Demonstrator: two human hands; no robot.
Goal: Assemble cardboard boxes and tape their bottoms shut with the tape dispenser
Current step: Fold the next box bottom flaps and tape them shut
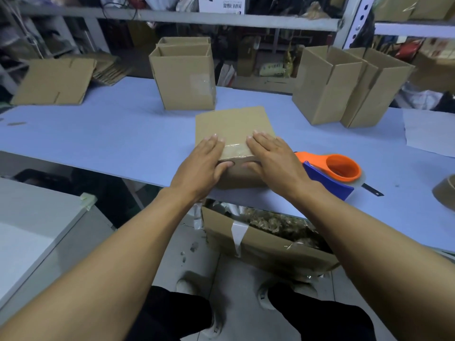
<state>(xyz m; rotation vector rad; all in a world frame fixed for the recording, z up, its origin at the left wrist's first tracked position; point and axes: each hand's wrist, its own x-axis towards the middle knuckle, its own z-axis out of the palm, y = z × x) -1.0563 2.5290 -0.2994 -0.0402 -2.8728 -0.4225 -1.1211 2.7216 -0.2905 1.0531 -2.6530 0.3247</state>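
While both hands press down, the scene reads as follows.
Box: cardboard box [234,129] lies bottom-up at the near edge of the blue table [98,134], clear tape [235,150] across its near top edge.
Left hand: left hand [204,161] flat on the box's near left corner, fingers straight on top, thumb on the front face.
Right hand: right hand [273,156] flat on the near right corner, fingers straight, thumb on the front face.
Dispenser: tape dispenser [332,171], orange and blue, lies on the table just right of the right hand, ungripped.
Background: assembled boxes [184,77] stand behind; flat cardboard [54,82] far left.
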